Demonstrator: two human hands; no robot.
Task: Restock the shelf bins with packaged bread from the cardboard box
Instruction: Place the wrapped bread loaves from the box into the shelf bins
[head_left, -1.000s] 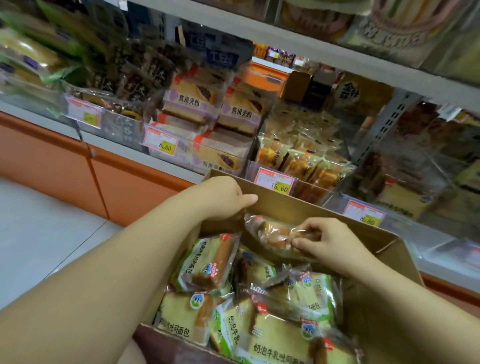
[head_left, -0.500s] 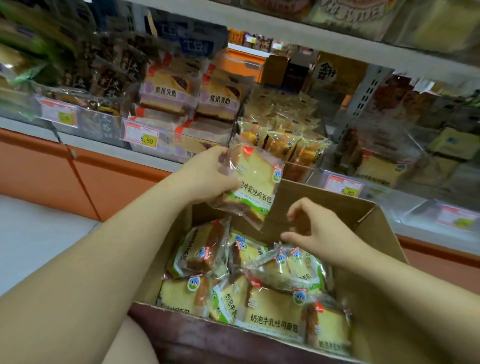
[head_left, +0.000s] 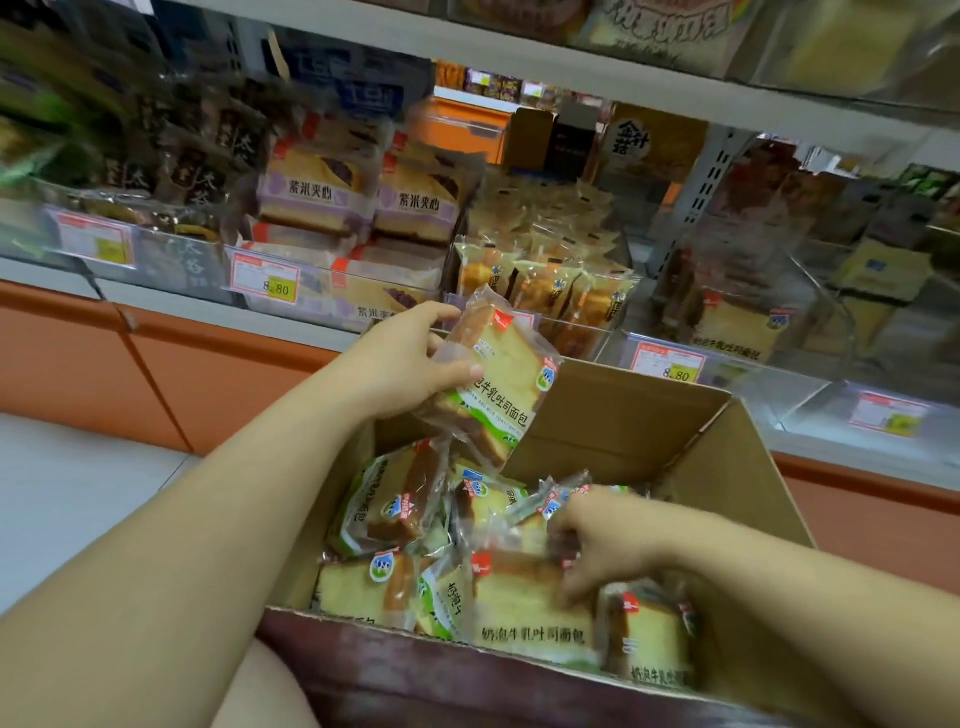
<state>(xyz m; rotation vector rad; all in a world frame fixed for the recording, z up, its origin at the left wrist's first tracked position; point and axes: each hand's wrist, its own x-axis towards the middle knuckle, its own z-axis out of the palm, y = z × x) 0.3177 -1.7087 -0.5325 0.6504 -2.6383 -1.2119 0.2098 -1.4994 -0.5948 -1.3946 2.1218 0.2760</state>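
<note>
**A:** Where is the bread sitting right now?

**B:** The left hand (head_left: 410, 358) is gripping one packet (head_left: 501, 379), thumb lying across its front, and holding it above the eleven o'clock corner of the box (head_left: 623, 415). The other packets are lying loose inside the box.

**A:** And the right hand?

**B:** The right hand (head_left: 602, 540) is sitting low at the box's four o'clock side, fingers bending over another packet (head_left: 524, 603). It is blurring, so I cannot tell whether it is gripping.

**A:** What is worrying you?

**B:** The left hand is gripping only one edge of a slippery wrapper, so the packet could be slipping free. The matching bin (head_left: 727, 371) is standing at two o'clock behind a clear front wall. Coming in low risks catching that wall or squashing the soft bread.
</note>
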